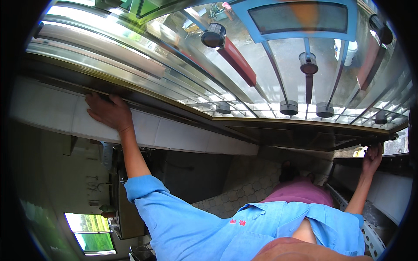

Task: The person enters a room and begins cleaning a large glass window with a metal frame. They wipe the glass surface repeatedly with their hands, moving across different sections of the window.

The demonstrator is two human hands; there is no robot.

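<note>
A glazed door (pixel 313 120) with a bronze-coloured metal frame and a dark lower panel stands in front of me. My left hand (pixel 111 112) lies palm down at the white tiled wall edge (pixel 140 127). Its fingers are apart and their tips reach the dark frame rail (pixel 153 106). Far to the right, my right hand (pixel 373 158) is raised with curled fingers at a dark fitting (pixel 369 143) on the door's outer edge. The fingers hide part of that fitting. Bright daylight shows through a gap beside it.
Metal bars and red tubes (pixel 236 60) show at the glass. Beyond it are a blue-framed panel (pixel 256 19) and a white bucket (pixel 351 52). Below lies a paved floor (pixel 228 199). A perforated metal rail (pixel 374 239) stands close on my right. A window (pixel 91 233) is at lower left.
</note>
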